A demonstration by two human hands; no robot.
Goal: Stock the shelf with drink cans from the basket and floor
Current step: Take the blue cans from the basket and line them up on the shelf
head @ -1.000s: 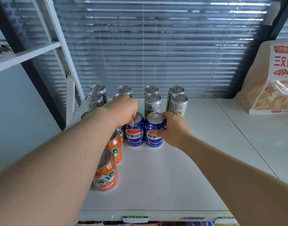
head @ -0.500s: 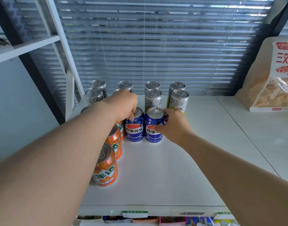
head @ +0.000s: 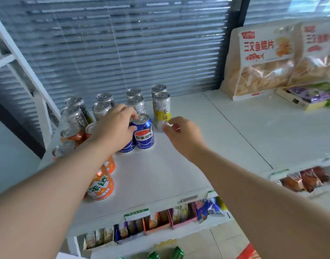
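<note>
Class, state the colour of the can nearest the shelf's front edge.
The can is orange; head view.

Your white shelf (head: 160,174) carries silver cans (head: 136,104) at the far left, two blue cans (head: 144,135) just nearer, orange cans (head: 101,186) along the near left, and crisp bags (head: 261,62) and a flat box (head: 306,98) far right.
</note>
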